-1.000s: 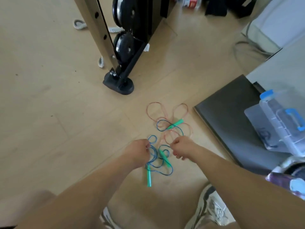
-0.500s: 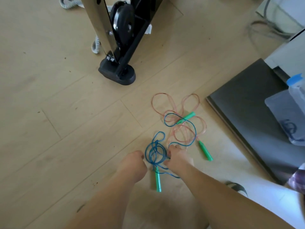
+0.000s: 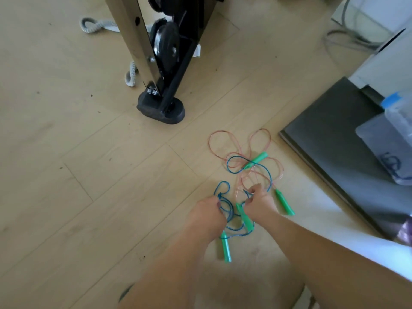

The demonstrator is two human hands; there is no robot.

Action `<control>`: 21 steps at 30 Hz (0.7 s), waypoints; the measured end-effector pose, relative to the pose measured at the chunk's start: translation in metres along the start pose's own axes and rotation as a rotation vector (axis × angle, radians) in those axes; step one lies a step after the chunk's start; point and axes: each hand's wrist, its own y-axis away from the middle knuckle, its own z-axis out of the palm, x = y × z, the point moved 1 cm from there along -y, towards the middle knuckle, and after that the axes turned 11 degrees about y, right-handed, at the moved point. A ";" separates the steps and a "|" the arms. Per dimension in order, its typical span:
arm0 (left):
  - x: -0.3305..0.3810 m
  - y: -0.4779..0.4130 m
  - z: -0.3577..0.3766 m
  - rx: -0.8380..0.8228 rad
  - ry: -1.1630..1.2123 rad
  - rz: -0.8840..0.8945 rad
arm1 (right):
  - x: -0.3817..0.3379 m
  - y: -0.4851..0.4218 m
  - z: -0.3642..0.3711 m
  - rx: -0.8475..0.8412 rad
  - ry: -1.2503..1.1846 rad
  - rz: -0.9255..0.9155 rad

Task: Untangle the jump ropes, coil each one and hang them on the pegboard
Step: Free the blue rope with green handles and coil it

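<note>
Two jump ropes lie tangled on the wooden floor: a blue rope (image 3: 231,162) and a thin pink rope (image 3: 214,141), both with green handles (image 3: 256,160). My left hand (image 3: 206,216) is closed on a bunch of blue loops. My right hand (image 3: 259,202) pinches blue and pink strands just to the right of it. One green handle (image 3: 226,247) hangs below my left hand, another (image 3: 284,202) lies right of my right hand. No pegboard is in view.
A black-footed exercise machine frame (image 3: 161,108) stands behind the ropes, with a grey braided rope (image 3: 131,74) beside it. A dark mat (image 3: 330,134) lies at the right, holding a clear plastic box with a blue latch (image 3: 399,121).
Both hands lifted off the floor with the blue loops gathered between them. A second green handle now lies free to the right. The view shifted.
</note>
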 end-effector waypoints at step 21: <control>0.122 0.145 -0.124 -0.005 0.206 0.582 | -0.129 0.225 -0.299 0.164 -0.568 -0.553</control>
